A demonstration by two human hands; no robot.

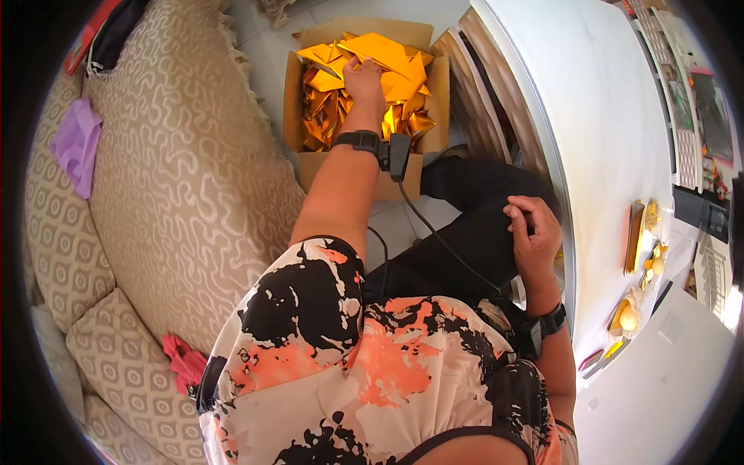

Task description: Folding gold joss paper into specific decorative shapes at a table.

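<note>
My left hand (364,84) is reaching into an open cardboard box (437,110) on the floor, its fingers against folded gold foil paper pieces (386,55) heaped inside. Whether the fingers grip a piece or only rest on it cannot be told, as the hand covers the contact. Pieces rise above the box's rim at the far side. Near the white table's edge, my right hand (535,229) hovers above my dark-trousered leg (459,238). Its fingers are curled in, and nothing shows in them. Both wrists wear black straps with devices; a cable runs from the left one.
A patterned sofa (174,145) with cushions runs along the left, bearing a purple cloth (78,145) and a red cloth (186,363). At right, the white table (535,64) holds a stack of gold sheets (633,238) and several small yellow things. Brown panels (476,87) stand beside the box.
</note>
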